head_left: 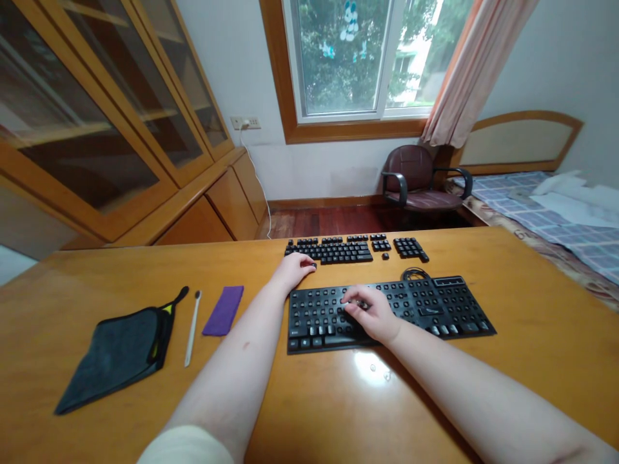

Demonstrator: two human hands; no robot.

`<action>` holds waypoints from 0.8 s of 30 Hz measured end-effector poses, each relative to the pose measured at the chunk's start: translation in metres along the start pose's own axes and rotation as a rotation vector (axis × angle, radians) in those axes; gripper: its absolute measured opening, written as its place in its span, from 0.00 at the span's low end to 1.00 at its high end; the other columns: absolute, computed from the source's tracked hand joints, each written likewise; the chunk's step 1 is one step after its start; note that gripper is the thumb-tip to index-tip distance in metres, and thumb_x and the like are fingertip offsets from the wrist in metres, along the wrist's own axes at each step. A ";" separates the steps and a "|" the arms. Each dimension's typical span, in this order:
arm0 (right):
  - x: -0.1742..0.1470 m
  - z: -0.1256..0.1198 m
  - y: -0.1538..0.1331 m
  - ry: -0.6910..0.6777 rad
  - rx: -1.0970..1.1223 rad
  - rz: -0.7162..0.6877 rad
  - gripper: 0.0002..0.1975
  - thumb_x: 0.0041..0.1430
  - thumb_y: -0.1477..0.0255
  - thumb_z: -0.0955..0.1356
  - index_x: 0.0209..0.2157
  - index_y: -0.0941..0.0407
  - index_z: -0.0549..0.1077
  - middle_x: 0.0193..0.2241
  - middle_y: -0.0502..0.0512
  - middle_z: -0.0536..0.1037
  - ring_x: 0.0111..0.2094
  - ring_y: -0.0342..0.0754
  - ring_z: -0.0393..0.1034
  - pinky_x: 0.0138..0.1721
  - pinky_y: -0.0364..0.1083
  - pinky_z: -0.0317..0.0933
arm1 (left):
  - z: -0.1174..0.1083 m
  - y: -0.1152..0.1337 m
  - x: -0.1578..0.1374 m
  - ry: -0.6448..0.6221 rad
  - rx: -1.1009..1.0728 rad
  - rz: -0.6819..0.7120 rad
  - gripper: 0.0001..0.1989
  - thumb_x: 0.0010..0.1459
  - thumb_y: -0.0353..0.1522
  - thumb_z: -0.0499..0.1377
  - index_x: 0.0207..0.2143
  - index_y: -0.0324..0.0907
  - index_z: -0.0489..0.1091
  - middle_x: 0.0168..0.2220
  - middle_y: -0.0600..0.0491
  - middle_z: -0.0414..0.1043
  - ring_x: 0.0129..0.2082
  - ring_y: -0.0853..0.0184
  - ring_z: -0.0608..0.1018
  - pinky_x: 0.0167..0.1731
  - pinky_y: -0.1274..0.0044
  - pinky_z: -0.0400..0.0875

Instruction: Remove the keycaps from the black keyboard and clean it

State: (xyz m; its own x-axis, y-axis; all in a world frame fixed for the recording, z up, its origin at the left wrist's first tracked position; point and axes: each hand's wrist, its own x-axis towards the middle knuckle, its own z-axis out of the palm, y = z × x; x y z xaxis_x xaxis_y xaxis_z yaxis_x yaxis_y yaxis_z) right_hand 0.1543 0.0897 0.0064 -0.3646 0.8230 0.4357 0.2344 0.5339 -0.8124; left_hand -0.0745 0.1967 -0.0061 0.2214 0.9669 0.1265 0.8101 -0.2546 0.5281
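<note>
One broad orange-brown wooden desk (pixel 300 412): spans the lower half of the frame.
Long black plastic keyboard base (pixel 411 306): right of centre; most rows show bare posts, while a few positions at its lower-left corner look covered, though too small to be sure.
Rows of loose black plastic keycaps (pixel 345 252): near the middle of the frame, above the base and apart from it; judging by their number, the larger share is off the base and little is fitted.
Dark grey fabric piece with a black loop (pixel 120 348): lower left.
Flat purple cloth rectangle (pixel 224 311): left of centre.
Right hand (pixel 374 316): curled over the base, which lies directly beneath; thumb and fingertips close together, anything between them cannot be told.
Left hand (pixel 290 270): at the rows' lower-left end, fingers bent and narrow; whether they grip, I cannot tell.
Slim white brush with a dark head (pixel 192 332): between grey fabric and purple cloth.
Single small black keycap (pixel 314 265): right at the left fingertips.
</note>
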 end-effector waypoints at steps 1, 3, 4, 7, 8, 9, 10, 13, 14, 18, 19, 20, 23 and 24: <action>0.000 0.000 0.000 0.002 -0.005 0.000 0.10 0.57 0.63 0.64 0.30 0.56 0.70 0.21 0.50 0.71 0.21 0.42 0.62 0.24 0.41 0.58 | 0.000 0.000 0.000 0.008 0.008 0.004 0.09 0.49 0.34 0.61 0.33 0.42 0.77 0.34 0.49 0.75 0.34 0.63 0.74 0.38 0.75 0.66; 0.000 0.000 0.001 0.006 -0.012 0.001 0.11 0.57 0.63 0.64 0.30 0.56 0.70 0.22 0.51 0.72 0.22 0.43 0.64 0.25 0.42 0.59 | 0.001 0.000 0.001 0.022 0.025 0.009 0.10 0.50 0.35 0.61 0.35 0.42 0.77 0.35 0.49 0.75 0.36 0.63 0.74 0.39 0.75 0.66; 0.000 0.000 0.001 0.007 -0.015 0.001 0.11 0.58 0.63 0.64 0.31 0.56 0.70 0.23 0.51 0.73 0.23 0.44 0.65 0.25 0.42 0.59 | 0.001 0.001 0.002 0.028 0.034 0.010 0.11 0.50 0.36 0.61 0.36 0.43 0.77 0.36 0.49 0.75 0.37 0.63 0.74 0.39 0.75 0.66; 0.000 0.001 0.002 0.011 -0.030 -0.006 0.10 0.58 0.64 0.64 0.31 0.56 0.70 0.24 0.52 0.73 0.25 0.44 0.66 0.26 0.42 0.60 | 0.003 0.001 0.005 0.035 0.064 0.007 0.12 0.51 0.37 0.60 0.38 0.44 0.77 0.39 0.50 0.76 0.40 0.62 0.74 0.41 0.75 0.66; -0.001 0.001 0.002 0.016 -0.035 -0.011 0.11 0.58 0.64 0.63 0.31 0.56 0.70 0.24 0.52 0.73 0.25 0.44 0.66 0.26 0.42 0.60 | 0.003 0.001 0.005 0.033 0.073 0.003 0.12 0.52 0.38 0.60 0.38 0.45 0.77 0.39 0.50 0.76 0.40 0.62 0.74 0.41 0.75 0.66; -0.001 0.001 0.002 0.024 -0.038 -0.019 0.11 0.58 0.63 0.63 0.31 0.56 0.70 0.23 0.52 0.73 0.24 0.44 0.66 0.26 0.42 0.60 | 0.004 0.000 0.006 0.028 0.082 -0.001 0.12 0.52 0.38 0.60 0.38 0.45 0.77 0.40 0.51 0.76 0.40 0.62 0.75 0.41 0.75 0.66; -0.001 0.000 0.002 0.034 -0.040 -0.025 0.11 0.59 0.63 0.63 0.30 0.56 0.70 0.23 0.52 0.73 0.24 0.44 0.66 0.26 0.42 0.60 | 0.004 0.000 0.006 0.023 0.090 -0.005 0.12 0.52 0.38 0.60 0.38 0.46 0.77 0.40 0.51 0.77 0.40 0.62 0.75 0.41 0.75 0.66; -0.003 0.000 0.003 0.066 -0.042 -0.036 0.12 0.59 0.63 0.63 0.31 0.55 0.71 0.23 0.52 0.73 0.24 0.45 0.67 0.26 0.43 0.61 | 0.004 0.000 0.006 0.014 0.112 -0.018 0.12 0.53 0.39 0.59 0.38 0.47 0.77 0.40 0.52 0.77 0.41 0.62 0.75 0.42 0.76 0.67; -0.003 0.000 0.003 0.073 -0.043 -0.035 0.12 0.59 0.62 0.63 0.30 0.55 0.71 0.23 0.52 0.73 0.24 0.45 0.67 0.26 0.43 0.61 | 0.004 0.000 0.006 0.015 0.119 -0.022 0.12 0.53 0.39 0.59 0.38 0.47 0.77 0.40 0.53 0.77 0.41 0.62 0.76 0.42 0.75 0.67; -0.003 0.000 0.003 0.083 -0.049 -0.026 0.12 0.59 0.62 0.62 0.30 0.55 0.71 0.24 0.52 0.74 0.25 0.45 0.67 0.27 0.43 0.62 | 0.004 0.001 0.006 0.021 0.147 -0.031 0.13 0.53 0.40 0.59 0.39 0.48 0.77 0.41 0.53 0.77 0.43 0.61 0.75 0.43 0.74 0.67; -0.003 0.000 0.003 0.084 -0.048 -0.027 0.12 0.59 0.63 0.63 0.30 0.55 0.71 0.24 0.52 0.74 0.25 0.45 0.68 0.27 0.43 0.62 | 0.004 0.001 0.006 0.021 0.153 -0.033 0.13 0.53 0.40 0.58 0.40 0.48 0.77 0.41 0.53 0.77 0.43 0.61 0.75 0.43 0.74 0.67; -0.003 0.000 0.003 0.083 -0.047 -0.030 0.11 0.59 0.63 0.63 0.30 0.55 0.71 0.24 0.52 0.74 0.25 0.45 0.68 0.28 0.43 0.62 | 0.004 0.001 0.006 0.021 0.158 -0.035 0.13 0.53 0.40 0.58 0.40 0.48 0.77 0.41 0.53 0.77 0.43 0.61 0.76 0.43 0.74 0.67; -0.003 0.000 0.003 0.084 -0.039 -0.039 0.09 0.59 0.65 0.63 0.30 0.55 0.71 0.24 0.52 0.74 0.26 0.45 0.68 0.29 0.43 0.62 | 0.006 -0.001 0.007 0.023 0.166 -0.037 0.13 0.54 0.40 0.58 0.40 0.48 0.77 0.42 0.53 0.77 0.43 0.61 0.76 0.43 0.74 0.67; -0.003 0.000 0.003 0.086 -0.037 -0.042 0.09 0.59 0.66 0.64 0.30 0.55 0.71 0.24 0.52 0.74 0.26 0.45 0.68 0.29 0.43 0.62 | 0.007 -0.001 0.007 0.023 0.166 -0.036 0.13 0.54 0.40 0.58 0.40 0.48 0.77 0.42 0.53 0.77 0.43 0.61 0.76 0.43 0.74 0.67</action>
State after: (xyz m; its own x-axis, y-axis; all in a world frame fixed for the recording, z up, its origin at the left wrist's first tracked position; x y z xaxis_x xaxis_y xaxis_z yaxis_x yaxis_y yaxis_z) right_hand 0.1560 0.0889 0.0022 -0.2960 0.8125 0.5022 0.2544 0.5738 -0.7784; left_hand -0.0701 0.2036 -0.0112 0.1796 0.9751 0.1300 0.8962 -0.2167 0.3872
